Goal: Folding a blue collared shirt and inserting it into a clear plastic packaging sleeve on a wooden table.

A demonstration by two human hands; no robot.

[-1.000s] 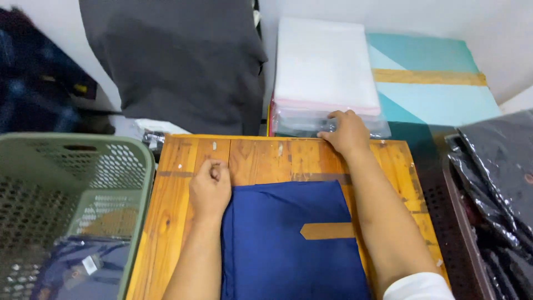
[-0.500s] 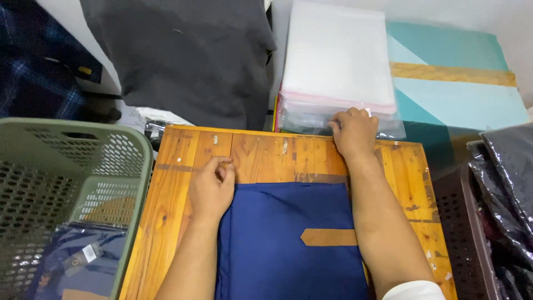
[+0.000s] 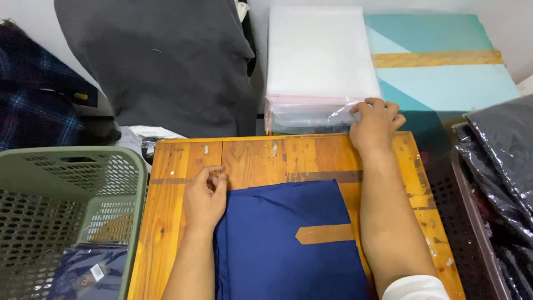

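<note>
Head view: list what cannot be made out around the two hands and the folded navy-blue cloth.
- Folded navy-blue cloth: near end cut off by the bottom edge.
- Left hand: curled fingertips hide whatever they pinch.
- Stack of clear plastic bags: right hand covers its corner.
- Green plastic basket: contents masked by mesh wall.

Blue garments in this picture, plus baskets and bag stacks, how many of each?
Blue garments: 2, one on the board, one in the green basket
Baskets: 2, green, brown
Clear bag stacks: 1, right hand on it
Total: 5
</note>
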